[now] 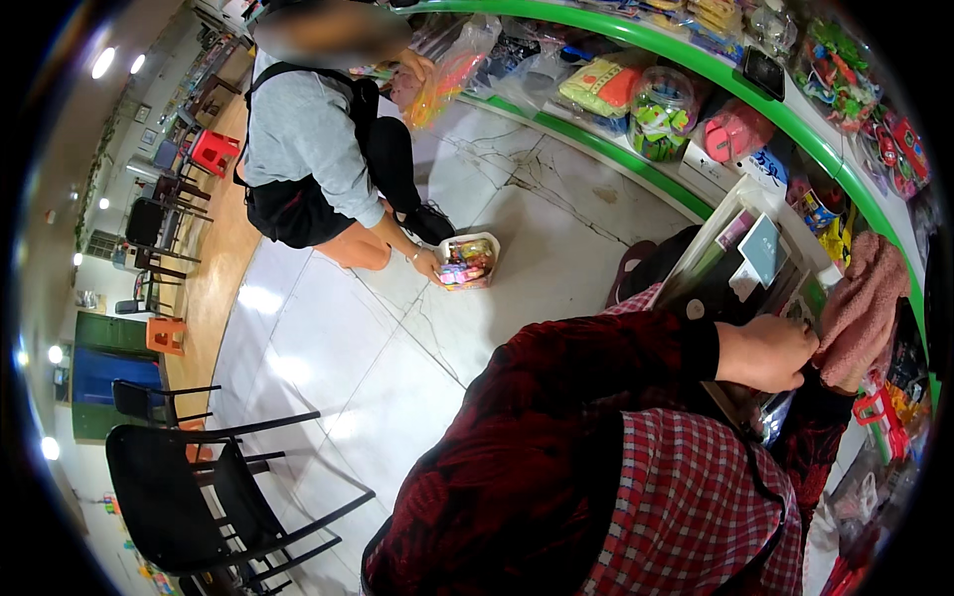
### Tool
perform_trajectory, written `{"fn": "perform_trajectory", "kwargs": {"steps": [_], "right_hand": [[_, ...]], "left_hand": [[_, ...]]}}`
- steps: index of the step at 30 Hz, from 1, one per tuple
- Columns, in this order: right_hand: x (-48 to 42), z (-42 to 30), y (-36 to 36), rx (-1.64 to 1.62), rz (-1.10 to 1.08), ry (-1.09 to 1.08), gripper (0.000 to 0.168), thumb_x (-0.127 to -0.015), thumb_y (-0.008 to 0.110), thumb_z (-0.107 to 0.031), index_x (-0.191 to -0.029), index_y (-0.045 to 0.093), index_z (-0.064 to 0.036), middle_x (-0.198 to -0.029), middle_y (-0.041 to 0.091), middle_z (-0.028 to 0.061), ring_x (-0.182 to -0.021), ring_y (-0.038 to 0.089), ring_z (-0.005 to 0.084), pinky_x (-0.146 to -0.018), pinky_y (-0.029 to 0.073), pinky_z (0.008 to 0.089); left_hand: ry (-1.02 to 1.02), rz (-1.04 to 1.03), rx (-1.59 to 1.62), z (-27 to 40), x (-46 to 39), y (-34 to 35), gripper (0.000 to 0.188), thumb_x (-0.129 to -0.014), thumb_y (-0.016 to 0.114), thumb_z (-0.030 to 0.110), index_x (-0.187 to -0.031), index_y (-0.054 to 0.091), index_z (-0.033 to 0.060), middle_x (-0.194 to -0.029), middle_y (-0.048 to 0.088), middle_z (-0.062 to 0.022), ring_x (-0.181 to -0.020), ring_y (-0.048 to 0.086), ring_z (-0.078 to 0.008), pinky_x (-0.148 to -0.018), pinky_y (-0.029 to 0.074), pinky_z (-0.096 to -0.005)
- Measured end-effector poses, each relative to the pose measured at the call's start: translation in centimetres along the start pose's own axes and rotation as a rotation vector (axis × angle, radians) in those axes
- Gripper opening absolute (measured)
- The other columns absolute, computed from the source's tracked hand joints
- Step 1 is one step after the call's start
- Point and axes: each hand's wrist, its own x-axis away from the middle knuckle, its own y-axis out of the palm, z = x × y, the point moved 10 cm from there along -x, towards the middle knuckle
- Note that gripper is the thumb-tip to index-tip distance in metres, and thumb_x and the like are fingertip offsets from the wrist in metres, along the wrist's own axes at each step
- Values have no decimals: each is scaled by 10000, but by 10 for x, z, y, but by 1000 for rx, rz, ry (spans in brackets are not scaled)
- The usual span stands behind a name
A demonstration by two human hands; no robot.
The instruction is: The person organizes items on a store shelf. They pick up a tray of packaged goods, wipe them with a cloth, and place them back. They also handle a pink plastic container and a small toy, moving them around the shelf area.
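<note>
A pink fleecy cloth point(864, 305) covers most of my right hand point(846, 381), which grips it; only a little skin shows above the dark cuff. Beside it, my left hand point(768, 354) is curled with its fingertips close to the cloth's edge. Whether those fingers pinch anything is hidden. Under and beyond my hands is a white-rimmed plastic box point(700, 249), tilted in view. Inside it lie a blue-grey card point(760, 249) bearing writing and some small packets.
Green-edged shelves point(671, 56) with bagged toys curve along the right. A crouching person point(305, 141) touches a small white basket point(493, 253) of little packaged goods on the cracked tile floor point(358, 350). A black chair point(160, 499) stands lower left; red stool point(216, 153) farther off.
</note>
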Motion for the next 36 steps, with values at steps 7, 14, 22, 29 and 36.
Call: {"fn": "perform_trajectory", "kwargs": {"steps": [7, 14, 22, 29, 36], "right_hand": [[-7, -39, 19, 837, -89, -284, 212, -787, 460, 5, -988, 508, -42, -950, 522, 142, -928, 511, 346, -783, 427, 363], [-1, -38, 3, 1032, 8, -441, 279, -840, 445, -67, -1108, 506, -20, -1064, 535, 188, -1001, 505, 359, -853, 420, 386], [1, -6, -21, 1035, -23, -348, 441, -852, 449, -116, -1271, 381, 7, -1225, 448, 230, -1125, 432, 396, -926, 380, 403], [-3, 4, -33, 881, 68, -163, 413, -863, 455, -81, -1261, 391, 11, -1206, 462, 230, -1114, 450, 386, -924, 386, 391], [4, -7, -37, 871, 135, -239, 386, -850, 427, -55, -1229, 436, 15, -1180, 495, 214, -1096, 473, 358, -916, 392, 376]], "left_hand": [[-38, 133, 113, -5, 0, 15, 540, -666, 672, 277, -999, 464, -94, -848, 598, -205, -817, 604, -363, -707, 496, -418], [-172, 128, 474, -35, -11, 33, 528, -587, 733, 152, -961, 421, -54, -783, 568, -194, -785, 575, -368, -655, 456, -424], [-132, 327, 402, -43, -5, 24, 506, -546, 711, 88, -990, 479, 15, -899, 523, -158, -898, 498, -347, -759, 414, -407], [-181, 237, 641, -41, -11, 40, 402, -585, 688, 92, -919, 473, 34, -802, 531, -119, -745, 552, -297, -638, 427, -370], [-184, 213, 758, -35, -19, 35, 383, -614, 695, 115, -861, 449, -43, -771, 528, -141, -715, 520, -207, -629, 423, -338]]}}
